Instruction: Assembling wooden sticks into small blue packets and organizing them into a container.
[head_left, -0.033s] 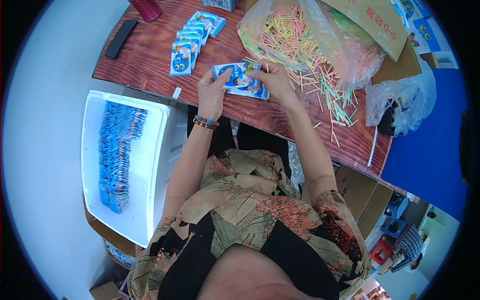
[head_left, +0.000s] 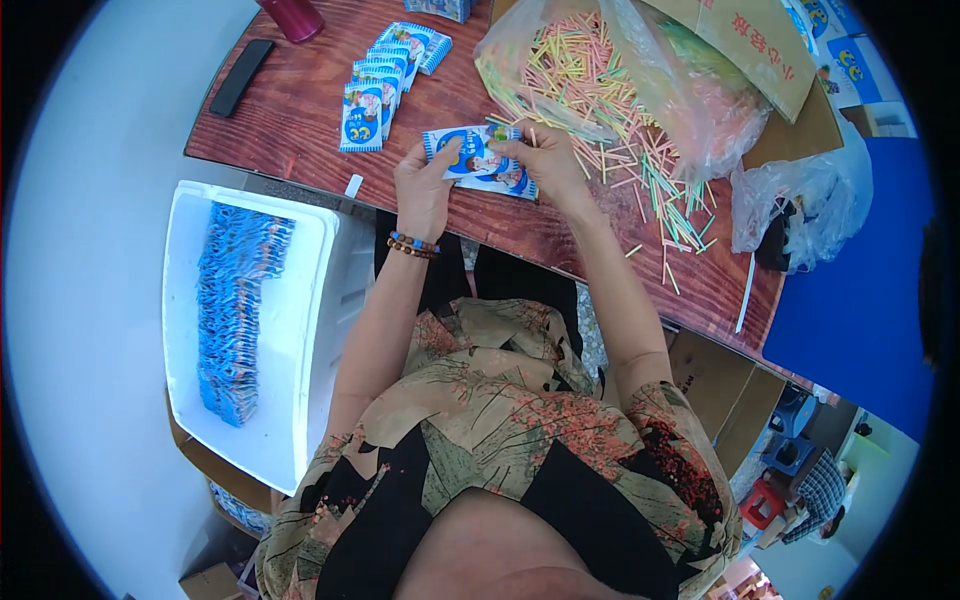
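Over the table's near edge, a blue-and-white packet (head_left: 472,148) is between my two hands. My left hand (head_left: 424,188) is closed on its left end, thumb on top. My right hand (head_left: 552,168) pinches the right end with thumb and fingers; whether a small stick is also in those fingers is hard to see. Just below the held packet, a second similar packet (head_left: 505,182) shows partly covered, and I cannot tell if it is held or lies on the table. Further left, several such packets (head_left: 362,118) lie overlapping in a row.
Thin coloured sticks (head_left: 580,70) spill from a clear plastic bag (head_left: 690,110) beside an open carton (head_left: 745,45). At my left stands a white foam box (head_left: 318,300) with packed rows of packets (head_left: 230,310). A black bar-shaped object (head_left: 242,78) and a red cup (head_left: 292,18) sit far left.
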